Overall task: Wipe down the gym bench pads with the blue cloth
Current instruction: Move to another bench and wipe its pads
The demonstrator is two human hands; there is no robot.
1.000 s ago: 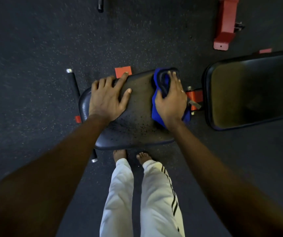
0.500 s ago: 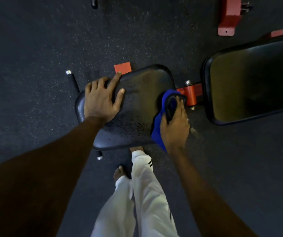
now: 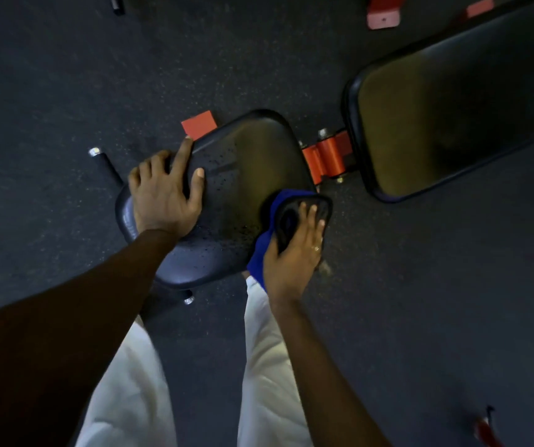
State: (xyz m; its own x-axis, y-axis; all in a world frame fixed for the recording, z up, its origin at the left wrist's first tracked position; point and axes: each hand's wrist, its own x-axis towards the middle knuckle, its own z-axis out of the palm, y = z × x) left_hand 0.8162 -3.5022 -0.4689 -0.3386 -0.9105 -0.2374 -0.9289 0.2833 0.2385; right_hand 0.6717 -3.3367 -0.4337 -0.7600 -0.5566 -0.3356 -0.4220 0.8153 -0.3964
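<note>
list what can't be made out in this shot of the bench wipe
All in the head view:
Seat pad, left corner: covered by the left hand.
Blue cloth: mostly under the right hand; contact with the pad unclear.
Back pad: cut off by the right edge.
Red object, bottom right: blurred and cropped.

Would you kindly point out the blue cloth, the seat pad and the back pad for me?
seat pad (image 3: 252,162): head view, on its bare top surface.
back pad (image 3: 436,124): head view, middle of its top.
blue cloth (image 3: 258,255): head view, on its lower blue fold.
</note>
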